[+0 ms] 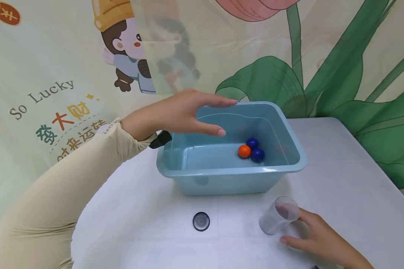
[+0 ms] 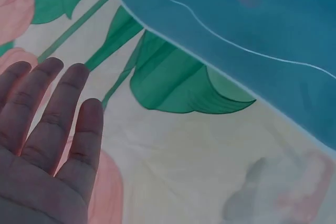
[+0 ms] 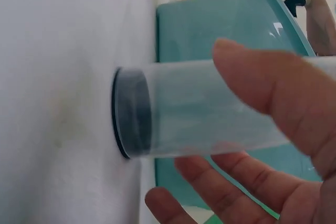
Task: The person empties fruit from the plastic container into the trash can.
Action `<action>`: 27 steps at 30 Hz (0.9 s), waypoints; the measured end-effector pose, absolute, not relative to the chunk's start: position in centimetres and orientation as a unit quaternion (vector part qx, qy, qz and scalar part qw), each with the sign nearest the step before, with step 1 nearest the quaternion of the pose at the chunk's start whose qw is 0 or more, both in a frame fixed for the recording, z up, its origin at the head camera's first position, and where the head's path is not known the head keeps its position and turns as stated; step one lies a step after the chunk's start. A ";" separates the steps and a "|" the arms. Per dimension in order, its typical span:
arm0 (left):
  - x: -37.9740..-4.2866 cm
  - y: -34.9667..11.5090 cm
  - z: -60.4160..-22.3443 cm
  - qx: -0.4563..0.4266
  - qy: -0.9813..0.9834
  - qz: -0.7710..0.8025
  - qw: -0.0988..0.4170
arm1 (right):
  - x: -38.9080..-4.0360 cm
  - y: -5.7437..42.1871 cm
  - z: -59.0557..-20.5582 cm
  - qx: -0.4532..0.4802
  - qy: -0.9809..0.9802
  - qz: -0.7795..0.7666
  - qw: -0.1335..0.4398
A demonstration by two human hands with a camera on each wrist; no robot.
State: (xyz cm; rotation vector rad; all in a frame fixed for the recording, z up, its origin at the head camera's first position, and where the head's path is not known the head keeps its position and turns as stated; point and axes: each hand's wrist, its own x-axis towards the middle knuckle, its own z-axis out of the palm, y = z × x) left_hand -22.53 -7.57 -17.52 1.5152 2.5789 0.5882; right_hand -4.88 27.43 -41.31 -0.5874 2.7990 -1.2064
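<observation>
My left hand (image 1: 188, 112) hovers over the left part of a light blue plastic basin (image 1: 222, 172), fingers straight, thumb apart, holding nothing. In the left wrist view its fingers (image 2: 58, 114) are spread beside the basin's rim. Two dark blue balls (image 1: 257, 154) and an orange ball (image 1: 244, 151) lie together on the basin's floor. A clear plastic cylinder (image 1: 278, 216) stands on the table in front of the basin; a dark band (image 3: 131, 113) rings its base in the right wrist view. My right hand (image 1: 318, 237) is around its right side, fingers loosely bent, thumb apart from it.
A small round dark lid (image 1: 201, 221) lies on the white table (image 1: 155, 239) in front of the basin, left of the cylinder. Behind the table hangs a printed cloth (image 1: 202, 67) with leaves, cartoon figures and lettering. The table's right edge runs diagonally at the right.
</observation>
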 end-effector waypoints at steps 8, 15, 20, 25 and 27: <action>-25.4 -5.2 -19.7 0.497 0.830 0.235 0.095 | -5.2 25.9 -41.9 -0.171 0.909 -0.380 -0.022; -28.0 -3.3 -22.7 0.488 0.830 0.230 0.144 | -5.4 25.2 -42.4 -0.169 0.906 -0.383 -0.069; -29.3 -1.9 -24.4 0.479 0.833 0.223 0.167 | -5.3 25.5 -42.0 -0.140 0.909 -0.385 -0.070; -30.2 -0.1 -25.9 0.478 0.840 0.181 0.181 | -5.0 26.5 -41.0 -0.091 0.917 -0.382 -0.066; -30.4 0.6 -26.4 0.477 0.845 0.154 0.186 | -4.9 27.1 -40.6 -0.079 0.919 -0.379 -0.072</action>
